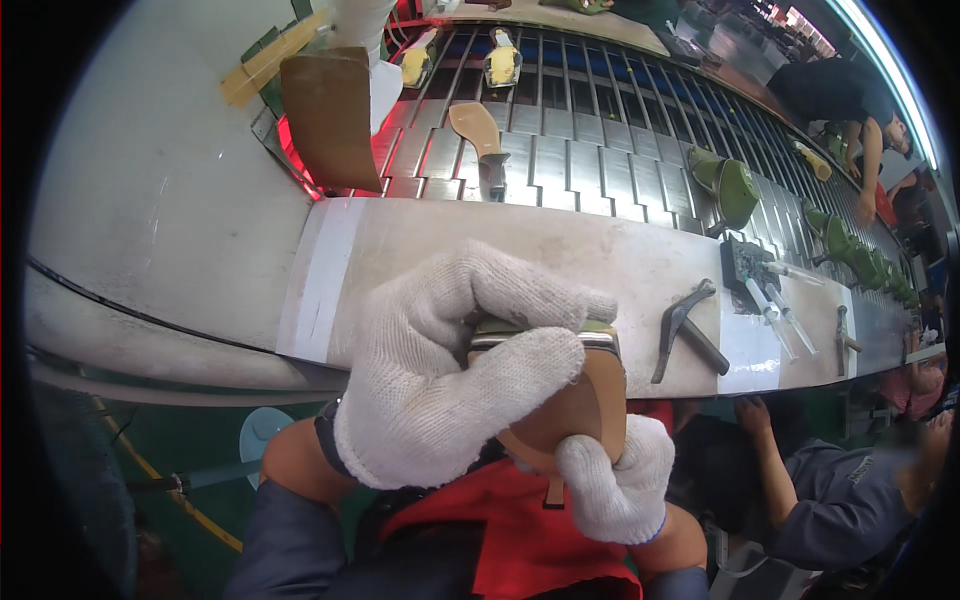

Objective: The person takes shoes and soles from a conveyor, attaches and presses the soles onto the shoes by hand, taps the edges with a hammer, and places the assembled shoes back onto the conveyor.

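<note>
Left hand (435,375): gripped the upper end of a tan-soled shoe (597,395)
Right hand (617,485): apparently pinched its lower end
Shoe: held at the tabletop (600,240)'s near edge
Hammer (684,325): lay rightward, near that edge

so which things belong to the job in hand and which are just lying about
Likely the job:
tan-soled silver-edged shoe
white-gloved left hand
white-gloved right hand

Apparently just lying about:
curved dark metal hammer
clear plastic syringes
</note>
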{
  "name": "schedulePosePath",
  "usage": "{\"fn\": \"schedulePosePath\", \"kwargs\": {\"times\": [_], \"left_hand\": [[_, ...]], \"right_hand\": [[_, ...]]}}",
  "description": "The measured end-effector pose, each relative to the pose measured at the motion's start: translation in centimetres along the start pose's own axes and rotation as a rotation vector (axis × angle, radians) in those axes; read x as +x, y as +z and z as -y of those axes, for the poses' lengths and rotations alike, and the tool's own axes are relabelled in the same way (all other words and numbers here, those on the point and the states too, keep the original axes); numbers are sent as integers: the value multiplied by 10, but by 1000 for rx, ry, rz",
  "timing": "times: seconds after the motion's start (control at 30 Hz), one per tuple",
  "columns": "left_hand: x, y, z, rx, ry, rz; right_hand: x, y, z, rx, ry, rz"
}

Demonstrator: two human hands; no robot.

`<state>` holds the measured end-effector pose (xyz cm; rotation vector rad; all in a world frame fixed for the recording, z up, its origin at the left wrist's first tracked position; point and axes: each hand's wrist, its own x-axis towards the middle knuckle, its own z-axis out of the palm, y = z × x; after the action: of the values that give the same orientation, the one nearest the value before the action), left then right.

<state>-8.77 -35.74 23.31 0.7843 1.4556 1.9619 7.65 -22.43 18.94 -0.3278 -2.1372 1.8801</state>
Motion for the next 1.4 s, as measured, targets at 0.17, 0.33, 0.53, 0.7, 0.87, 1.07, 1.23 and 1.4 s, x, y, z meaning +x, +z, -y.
{"fn": "schedulePosePath", "kwargs": {"times": [0.17, 0.33, 0.53, 0.7, 0.87, 1.07, 1.23, 1.4], "left_hand": [[1, -1, -21, 242, 31, 19], [10, -15, -14, 413, 171, -84], [2, -18, -14, 638, 227, -187], [3, -23, -16, 798, 203, -177], [5, -42, -7, 692, 244, -291], [2, -64, 0, 612, 250, -330], [-2, -65, 1, 581, 251, -349], [-2, -59, 2, 607, 251, -380]], "right_hand": [[0, 9, -3, -65, -9, 79], [15, 12, 4, -109, -71, 113], [28, 9, 4, -188, -148, 82], [29, 13, 12, -232, -186, 69], [37, 13, -9, -332, -219, -12], [45, 24, -18, -385, -317, -34], [47, 24, -14, -363, -301, -35], [49, 20, -14, -349, -282, -25]]}}
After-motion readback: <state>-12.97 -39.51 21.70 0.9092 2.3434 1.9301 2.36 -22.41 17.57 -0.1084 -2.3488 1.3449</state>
